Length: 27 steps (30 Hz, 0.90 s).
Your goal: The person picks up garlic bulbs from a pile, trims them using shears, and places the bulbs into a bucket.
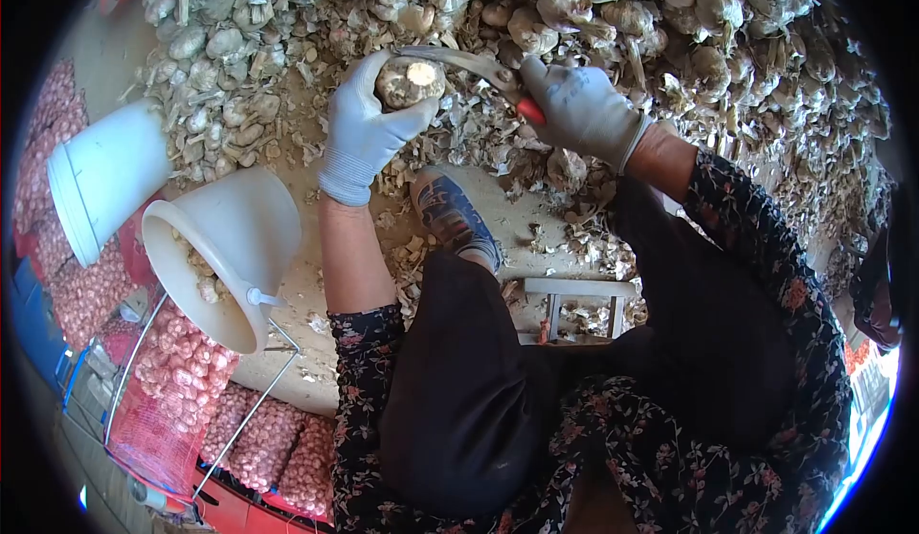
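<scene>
A gloved left hand (369,121) pinches a garlic bulb (404,89) between thumb and fingers, its pale cut face showing, above the floor (522,220) at the near edge of a garlic heap (713,51). The right hand (582,103), fingers wrapped around a red-handled cutter (493,73), holds the blade close by; whether metal touches bulb or glove is hard to tell from overhead. A blade skidding off the rounded skin could nick the left fingers; a loosened pinch could drop the bulb into the litter.
</scene>
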Each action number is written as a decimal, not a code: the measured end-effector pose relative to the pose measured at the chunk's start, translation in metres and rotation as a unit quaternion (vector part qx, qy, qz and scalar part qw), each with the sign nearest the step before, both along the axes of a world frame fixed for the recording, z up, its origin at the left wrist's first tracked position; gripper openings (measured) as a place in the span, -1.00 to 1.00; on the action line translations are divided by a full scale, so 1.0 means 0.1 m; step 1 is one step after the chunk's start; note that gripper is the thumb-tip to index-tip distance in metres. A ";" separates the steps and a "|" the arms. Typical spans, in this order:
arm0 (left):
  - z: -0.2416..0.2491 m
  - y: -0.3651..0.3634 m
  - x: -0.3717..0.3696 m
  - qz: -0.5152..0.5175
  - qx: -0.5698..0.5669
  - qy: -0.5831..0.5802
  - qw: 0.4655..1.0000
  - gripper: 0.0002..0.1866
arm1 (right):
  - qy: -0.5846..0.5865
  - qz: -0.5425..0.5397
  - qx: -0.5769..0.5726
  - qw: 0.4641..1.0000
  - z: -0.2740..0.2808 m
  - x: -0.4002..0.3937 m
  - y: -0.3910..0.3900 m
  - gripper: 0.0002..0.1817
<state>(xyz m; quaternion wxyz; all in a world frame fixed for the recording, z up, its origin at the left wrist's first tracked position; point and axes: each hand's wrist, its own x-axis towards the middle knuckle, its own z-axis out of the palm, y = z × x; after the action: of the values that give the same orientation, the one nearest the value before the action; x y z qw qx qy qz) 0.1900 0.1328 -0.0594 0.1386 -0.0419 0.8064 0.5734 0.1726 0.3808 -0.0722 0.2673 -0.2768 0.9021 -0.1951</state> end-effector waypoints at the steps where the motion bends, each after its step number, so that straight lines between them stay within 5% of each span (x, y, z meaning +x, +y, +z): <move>1: -0.04 0.00 0.02 -0.015 -0.060 0.067 0.996 -0.44 | 0.015 -0.008 0.005 1.000 -0.01 -0.01 0.01 -0.65; 2: -0.07 -0.01 0.04 -0.015 -0.062 0.068 0.996 -0.44 | 0.015 -0.008 0.003 1.000 -0.04 0.01 0.06 -0.65; 4: -0.12 -0.02 0.08 0.094 0.135 0.050 0.985 -0.37 | -0.076 -0.082 -0.045 0.993 -0.07 0.05 0.17 -0.65; 6: -0.15 -0.06 0.16 0.110 0.411 -0.008 0.905 -0.39 | -0.153 -0.085 -0.058 0.983 0.09 0.12 0.25 -0.64; 8: -0.19 0.04 0.33 0.189 0.544 -0.004 0.818 -0.51 | -0.324 -0.094 -0.081 0.938 0.18 0.20 0.26 -0.60; 12: -0.18 0.20 0.38 0.212 0.630 -0.047 0.746 -0.58 | -0.385 -0.079 -0.193 0.899 0.12 0.29 0.14 -0.58; 15: -0.22 0.24 0.38 0.168 0.531 -0.054 0.829 -0.60 | -0.349 -0.081 -0.192 0.914 0.16 0.21 0.01 -0.55; 18: -0.23 0.29 0.36 0.215 0.500 -0.073 0.836 -0.63 | -0.303 -0.093 -0.159 0.935 0.27 0.16 -0.07 -0.53; 21: -0.21 0.21 0.40 0.211 0.534 -0.049 0.817 -0.65 | -0.450 -0.205 -0.175 0.852 0.21 0.27 -0.06 -0.60; 23: 0.11 0.07 0.45 0.328 0.335 0.105 0.877 -0.66 | -0.443 -0.212 -0.177 0.853 0.11 0.32 0.03 -0.62; 24: 0.31 -0.14 0.57 0.398 0.181 0.175 0.882 -0.72 | -0.441 -0.226 -0.176 0.850 0.09 0.31 0.07 -0.64; 25: 0.39 -0.55 0.73 0.458 0.162 0.220 0.846 -0.74 | -0.436 -0.221 -0.183 0.853 0.11 0.30 0.11 -0.64; 26: 0.48 -1.00 0.94 0.517 -0.132 0.252 0.808 -0.73 | -0.459 -0.242 -0.158 0.840 0.14 0.29 0.14 -0.64; 27: 0.77 -1.41 1.14 0.460 -0.242 0.128 0.845 -0.61 | -0.479 -0.263 -0.134 0.826 0.16 0.25 0.16 -0.65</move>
<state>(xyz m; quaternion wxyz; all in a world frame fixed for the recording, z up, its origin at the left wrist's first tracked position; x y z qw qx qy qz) 0.3039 -0.0082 0.0176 -0.2597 -0.3660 0.8185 0.3587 0.1981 0.3970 -0.0566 0.5649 0.0665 0.6640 -0.4853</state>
